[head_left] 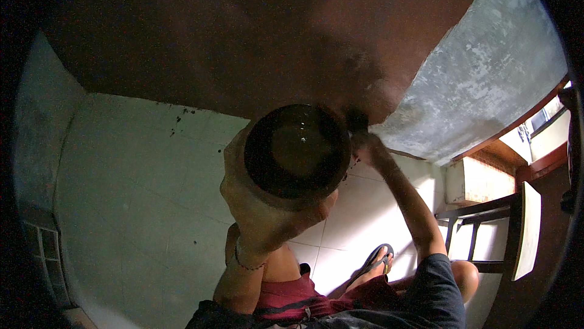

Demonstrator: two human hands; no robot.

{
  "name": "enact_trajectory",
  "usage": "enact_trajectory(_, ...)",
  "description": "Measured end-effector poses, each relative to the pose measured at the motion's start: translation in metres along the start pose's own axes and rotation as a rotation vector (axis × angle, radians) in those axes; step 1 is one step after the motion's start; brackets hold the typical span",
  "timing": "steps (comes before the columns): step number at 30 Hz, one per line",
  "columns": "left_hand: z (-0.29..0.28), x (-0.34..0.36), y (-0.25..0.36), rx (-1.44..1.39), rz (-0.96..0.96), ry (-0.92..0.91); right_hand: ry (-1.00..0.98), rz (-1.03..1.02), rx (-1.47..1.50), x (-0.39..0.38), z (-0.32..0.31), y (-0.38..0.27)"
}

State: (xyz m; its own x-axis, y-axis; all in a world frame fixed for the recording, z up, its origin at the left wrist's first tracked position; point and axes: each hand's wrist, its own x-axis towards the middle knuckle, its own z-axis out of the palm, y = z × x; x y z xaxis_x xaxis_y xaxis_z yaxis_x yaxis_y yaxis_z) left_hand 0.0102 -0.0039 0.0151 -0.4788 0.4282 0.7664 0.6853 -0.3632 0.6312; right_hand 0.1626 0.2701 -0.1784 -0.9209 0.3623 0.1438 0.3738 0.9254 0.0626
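Observation:
My left hand (261, 219) is wrapped round a round container (258, 158) and holds it up in front of me. Inside is dark, shiny liquid that looks like brown paint. Just to the right of the container, my right hand (367, 146) grips a dark paintbrush (356, 119), partly blurred and in shadow. The brush is at the lower edge of the brown coating on the wall (243, 37), close above the floor. Part of my right hand's fingers is hidden.
Bare grey wall (480, 61) adjoins the brown area on the right. Dark drips spot the pale tiled floor (146, 171) along the wall's foot. A chair or stool (526, 231) stands at the right, by a box-like block (480, 180). My sandalled foot (374, 265) is below.

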Motion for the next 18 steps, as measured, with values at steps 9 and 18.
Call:
enact_trajectory(9, -0.001, -0.005, -0.002, 0.042, -0.093, -0.037, 0.488, 0.565, 0.206, 0.015, -0.126, 0.024)
enact_trajectory(18, 0.004, -0.016, -0.007, -0.173, -0.309, 0.022, 0.196, 0.038, 0.343, -0.004, 0.067, 0.016)
